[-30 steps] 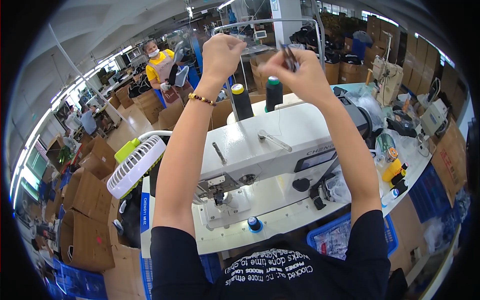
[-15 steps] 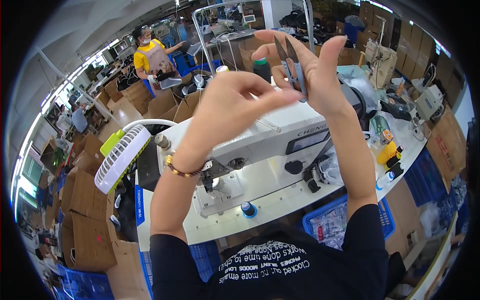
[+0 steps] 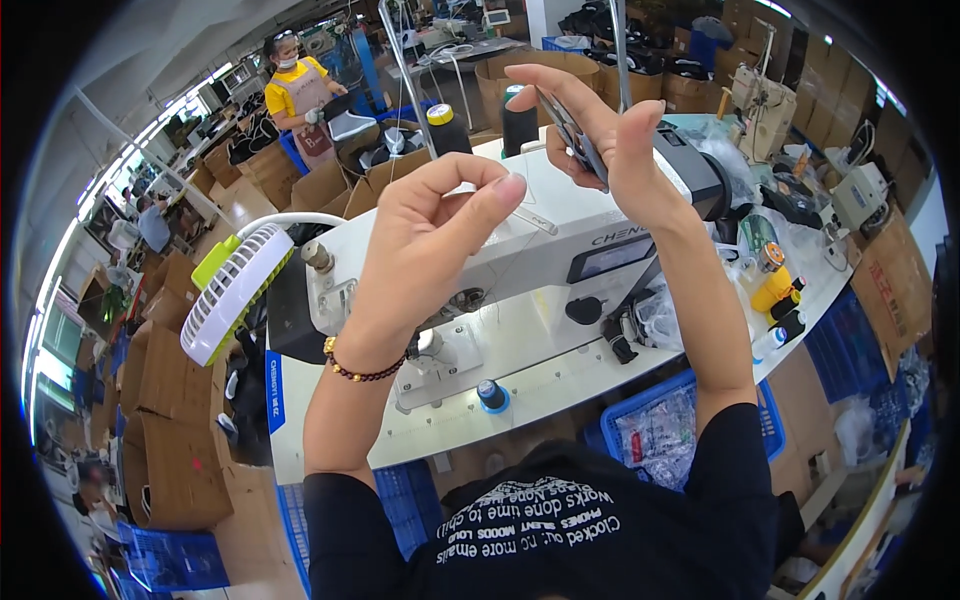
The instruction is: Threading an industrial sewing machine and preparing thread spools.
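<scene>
My left hand (image 3: 430,230) is raised over the white sewing machine (image 3: 530,245), thumb and forefinger pinched together. A fine thread (image 3: 524,190) shows close to the fingertips and seems to run down from them across the machine. To the right and a little higher, my right hand (image 3: 610,150) keeps a pair of thread snips (image 3: 573,132) against its palm, blades pointing up and to the left, thumb stretched away. Behind the hands stand a thread cone with a yellow top (image 3: 447,130) and a dark thread cone (image 3: 518,122). A small blue-topped spool (image 3: 493,396) sits on the machine table (image 3: 440,432).
A white and green fan (image 3: 240,295) is at the machine's left end. Spools and a yellow bottle (image 3: 771,291) stand on the table's right. A blue basket (image 3: 610,428) of plastic bags is below. Cardboard boxes (image 3: 175,470) line the left. A co-worker (image 3: 302,95) stands far back.
My left hand has drawn back left and down, away from my right hand. The snips have turned within my right hand and show more edge-on. The co-worker's reaching arm has come in.
</scene>
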### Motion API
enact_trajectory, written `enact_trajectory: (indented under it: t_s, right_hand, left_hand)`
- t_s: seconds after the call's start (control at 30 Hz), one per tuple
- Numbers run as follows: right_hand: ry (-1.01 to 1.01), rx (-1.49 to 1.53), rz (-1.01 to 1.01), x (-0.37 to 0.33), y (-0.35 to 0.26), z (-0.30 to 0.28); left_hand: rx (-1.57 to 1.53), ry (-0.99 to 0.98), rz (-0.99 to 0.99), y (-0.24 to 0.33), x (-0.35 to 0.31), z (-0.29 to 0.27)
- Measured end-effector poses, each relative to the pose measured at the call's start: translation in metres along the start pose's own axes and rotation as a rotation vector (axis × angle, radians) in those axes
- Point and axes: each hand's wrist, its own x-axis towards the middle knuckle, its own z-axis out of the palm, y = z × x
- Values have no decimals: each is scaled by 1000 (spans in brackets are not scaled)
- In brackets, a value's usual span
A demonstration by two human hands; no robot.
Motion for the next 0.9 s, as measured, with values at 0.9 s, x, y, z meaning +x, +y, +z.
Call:
enact_trajectory:
  t_s: [0.9]
  right_hand:
    - [174,-710,86,80,130,-31]
  left_hand:
    - [1107,-685,-88,1,-100,-49]
